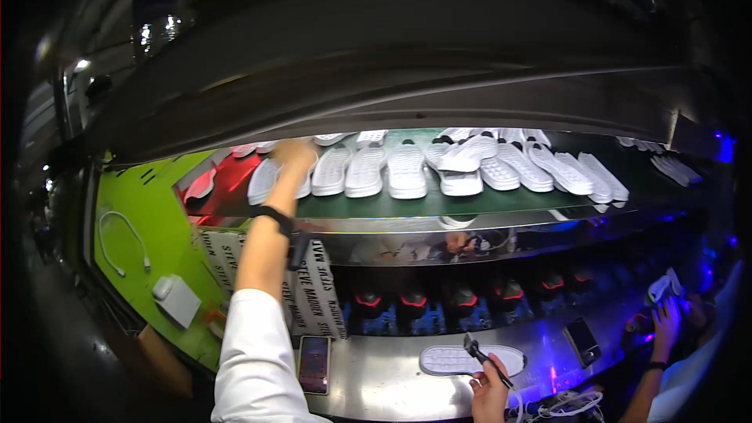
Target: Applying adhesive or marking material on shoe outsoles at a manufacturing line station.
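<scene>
My left arm stretches far forward to the row of white shoe soles (365,172) on the green conveyor belt (329,206). There my left hand (294,155), smeared by motion, is over a white sole (265,182) near the belt's left end; its fingers cannot be made out. Low in the view, my right hand (489,392) is closed round a dark-handled brush (477,352), with a pale tube by the handle's lower end. Beneath the brush head, a single white sole (440,359) lies flat on the metal table (376,392).
Phones (315,365) (581,342) lie on the metal table. A co-worker's hand (667,321) handles a white piece at right. Dark shoes with red edges (466,298) line the shelf below the belt. A green board (149,254) at left carries a white box (178,301) and cable (129,223).
</scene>
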Tool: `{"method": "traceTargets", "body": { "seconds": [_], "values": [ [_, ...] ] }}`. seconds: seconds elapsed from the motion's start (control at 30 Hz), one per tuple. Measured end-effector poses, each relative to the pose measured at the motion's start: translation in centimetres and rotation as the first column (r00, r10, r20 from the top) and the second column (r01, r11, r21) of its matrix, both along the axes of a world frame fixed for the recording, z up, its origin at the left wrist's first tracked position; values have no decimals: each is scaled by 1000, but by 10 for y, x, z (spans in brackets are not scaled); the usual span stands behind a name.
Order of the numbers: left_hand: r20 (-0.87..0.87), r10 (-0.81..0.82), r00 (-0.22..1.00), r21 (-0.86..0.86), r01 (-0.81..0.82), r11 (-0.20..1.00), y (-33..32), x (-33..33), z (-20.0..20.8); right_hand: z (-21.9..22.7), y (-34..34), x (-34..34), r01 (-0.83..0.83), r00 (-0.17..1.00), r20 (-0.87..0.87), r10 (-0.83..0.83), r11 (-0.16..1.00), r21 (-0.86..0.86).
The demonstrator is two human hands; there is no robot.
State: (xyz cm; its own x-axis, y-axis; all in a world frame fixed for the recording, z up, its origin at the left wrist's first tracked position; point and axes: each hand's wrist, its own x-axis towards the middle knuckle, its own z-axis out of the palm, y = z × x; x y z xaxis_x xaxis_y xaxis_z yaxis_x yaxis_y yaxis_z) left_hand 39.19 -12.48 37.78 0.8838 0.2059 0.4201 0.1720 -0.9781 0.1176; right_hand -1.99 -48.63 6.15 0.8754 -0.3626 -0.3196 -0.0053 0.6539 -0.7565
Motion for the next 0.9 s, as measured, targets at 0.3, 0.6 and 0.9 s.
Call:
{"method": "traceTargets", "body": {
  "seconds": [0.3,0.6,0.9],
  "values": [
    [351,8,936,-854,317,411,133,-182,-52,44,23,0,55,994,81,-68,986,155],
    [492,-507,708,-403,-332,-853,-22,-380,-250,99,91,-17,-408,859,283,426,905,-125],
    [300,-371,879,100,-416,-904,-95,-356,-376,63,119,-5,73,724,314,613,385,-920]
  ]
}}
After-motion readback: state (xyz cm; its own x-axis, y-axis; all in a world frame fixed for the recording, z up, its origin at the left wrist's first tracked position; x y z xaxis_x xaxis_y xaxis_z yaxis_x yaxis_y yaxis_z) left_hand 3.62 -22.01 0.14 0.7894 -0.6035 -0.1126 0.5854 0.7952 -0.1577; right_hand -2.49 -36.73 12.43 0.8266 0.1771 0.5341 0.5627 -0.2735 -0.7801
